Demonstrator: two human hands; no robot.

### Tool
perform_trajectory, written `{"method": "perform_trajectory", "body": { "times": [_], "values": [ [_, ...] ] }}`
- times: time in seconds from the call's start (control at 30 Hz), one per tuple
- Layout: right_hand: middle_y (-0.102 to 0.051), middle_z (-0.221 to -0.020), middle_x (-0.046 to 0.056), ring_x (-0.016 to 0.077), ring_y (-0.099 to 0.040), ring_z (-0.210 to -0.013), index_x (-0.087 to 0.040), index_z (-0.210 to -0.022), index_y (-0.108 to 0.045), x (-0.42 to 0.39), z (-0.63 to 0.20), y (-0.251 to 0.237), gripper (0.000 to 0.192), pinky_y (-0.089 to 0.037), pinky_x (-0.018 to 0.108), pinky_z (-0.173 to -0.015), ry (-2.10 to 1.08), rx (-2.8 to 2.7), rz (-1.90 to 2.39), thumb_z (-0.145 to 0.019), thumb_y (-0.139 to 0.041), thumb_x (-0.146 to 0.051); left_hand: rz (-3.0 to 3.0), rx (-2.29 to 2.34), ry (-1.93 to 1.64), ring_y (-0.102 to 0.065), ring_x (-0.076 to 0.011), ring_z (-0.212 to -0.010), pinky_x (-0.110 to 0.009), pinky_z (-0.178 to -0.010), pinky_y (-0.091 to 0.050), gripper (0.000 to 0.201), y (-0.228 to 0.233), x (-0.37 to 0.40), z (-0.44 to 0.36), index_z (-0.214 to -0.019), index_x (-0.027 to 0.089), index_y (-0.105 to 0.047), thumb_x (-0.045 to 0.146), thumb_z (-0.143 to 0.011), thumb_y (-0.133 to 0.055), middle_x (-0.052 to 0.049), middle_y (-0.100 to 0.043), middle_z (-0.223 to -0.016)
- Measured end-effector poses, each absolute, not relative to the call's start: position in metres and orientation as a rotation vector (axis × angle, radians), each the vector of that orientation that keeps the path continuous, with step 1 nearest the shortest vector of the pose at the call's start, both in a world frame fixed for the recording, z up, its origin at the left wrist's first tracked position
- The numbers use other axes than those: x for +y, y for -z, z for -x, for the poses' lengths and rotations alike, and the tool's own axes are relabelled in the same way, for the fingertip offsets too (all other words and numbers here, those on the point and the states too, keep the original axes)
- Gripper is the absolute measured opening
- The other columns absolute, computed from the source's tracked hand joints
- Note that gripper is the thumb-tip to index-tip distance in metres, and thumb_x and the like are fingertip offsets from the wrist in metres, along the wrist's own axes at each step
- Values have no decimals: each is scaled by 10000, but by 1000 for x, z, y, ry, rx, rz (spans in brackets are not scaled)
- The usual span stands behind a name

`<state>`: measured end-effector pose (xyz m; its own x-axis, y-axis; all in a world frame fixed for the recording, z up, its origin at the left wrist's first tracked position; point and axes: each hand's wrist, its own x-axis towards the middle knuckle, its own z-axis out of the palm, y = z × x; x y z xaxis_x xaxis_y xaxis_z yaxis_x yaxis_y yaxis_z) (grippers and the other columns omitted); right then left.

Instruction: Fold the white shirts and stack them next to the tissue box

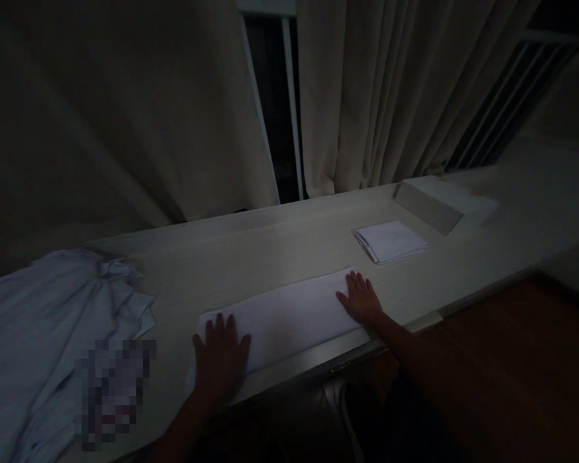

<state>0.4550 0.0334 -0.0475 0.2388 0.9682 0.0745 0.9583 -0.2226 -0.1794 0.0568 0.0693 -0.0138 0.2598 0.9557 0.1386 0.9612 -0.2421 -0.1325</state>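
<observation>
A long white cloth (289,318), folded into a flat strip, lies along the front of the pale tabletop (251,263). My left hand (220,354) presses flat on its left end, fingers spread. On the right end rests my right hand (361,299), also flat with the fingers apart. Behind and to the right of that hand sits a smaller folded white cloth (393,241), squared and several layers thick. Whether the strip has more than one layer is hard to tell in the dim light.
A loose heap of whitish cloth (62,321) covers the left of the table, with a pixelated patch at its front. A white box-like object (431,206) stands at the back right. Beige curtains (367,90) hang behind the table, before a barred window (275,103).
</observation>
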Motion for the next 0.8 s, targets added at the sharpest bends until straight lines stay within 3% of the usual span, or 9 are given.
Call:
{"method": "perform_trajectory", "body": {
  "times": [0.13,0.3,0.5,0.67,0.8],
  "values": [
    [-145,-1600,148,304,-68,-1478,-72,-1526,-239,34,-455,46,850,-47,486,-1176,-62,-1845,2326,-936,-144,-677,2630,-1601,130,-200,-360,-1454,-602,-1139,-133,715,-7,73,-133,-1473,201,-374,626,-910,-253,-150,-257,-1580],
    [-155,-1602,131,294,-90,-1477,-115,-1533,-241,34,-455,45,824,-58,485,-1174,-57,-1858,2320,-937,-151,-678,2807,-1526,186,-165,-362,-1465,-623,-1132,-116,688,-3,85,-191,-1481,322,-349,674,-894,-288,-95,-227,-1598],
    [-175,-1594,144,308,-96,-1475,-109,-1532,-243,35,-456,39,823,-62,499,-1172,-68,-1854,2339,-937,-177,-674,2718,-1572,293,-154,-333,-1472,-584,-1154,-104,678,23,81,-189,-1500,288,-318,637,-924,-242,-92,-215,-1601],
    [-206,-1575,184,329,0,-1477,-60,-1485,-346,43,-438,21,772,41,552,-1158,93,-1957,2261,-961,-211,-610,2669,-1541,355,-208,-324,-1459,-568,-1156,-140,632,23,77,-189,-1486,289,-350,592,-934,-293,-85,-265,-1585],
    [-195,-1593,101,309,-88,-1476,-216,-1519,-307,44,-408,21,697,-46,547,-1163,33,-2047,2101,-968,-189,-628,2616,-1555,386,-238,-327,-1447,-556,-1155,-157,606,21,75,-190,-1474,286,-379,563,-939,-305,-87,-304,-1570]
  ]
}}
